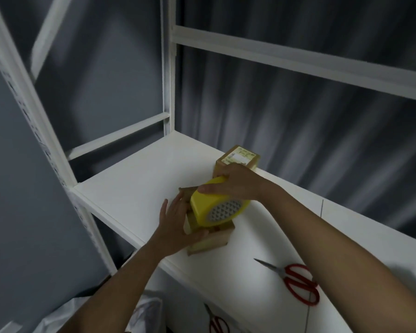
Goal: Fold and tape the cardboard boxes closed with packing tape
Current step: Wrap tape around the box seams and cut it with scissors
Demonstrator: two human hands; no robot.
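Scissors [296,282] nearest; right hand [235,181] fingers clamp tape roll [216,203]; left hand [175,224] flat against box [209,241].

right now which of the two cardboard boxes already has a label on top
The far cardboard box, behind the right hand; a pale label covers its top. The near box, under the yellow tape roll, shows none.

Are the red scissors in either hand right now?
No: the red-handled scissors lie on the white shelf, while the right hand grips the yellow tape roll and the left hand steadies the cardboard box.
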